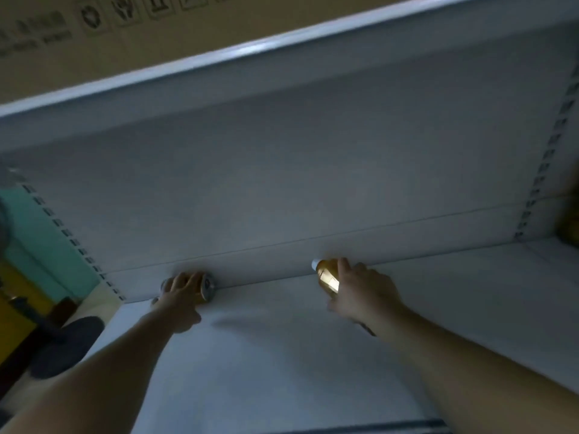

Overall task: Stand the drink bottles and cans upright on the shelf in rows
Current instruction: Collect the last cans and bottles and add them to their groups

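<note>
- Since rows start at the back, I reach deep on the white metal shelf [282, 355].
- My left hand [180, 297] wraps the sideways orange and silver can [206, 288].
- My right hand [363, 292] grips the tipped yellow plastic bottle [327, 277].

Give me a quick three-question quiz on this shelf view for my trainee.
1. The right hand grips: A) amber bottle, B) green box, C) cup?
2. True or false: the left hand holds a can by the shelf's back panel.
3. Fill in: the bottle's cap is ___.
Key: 1 A; 2 true; 3 white.
</note>
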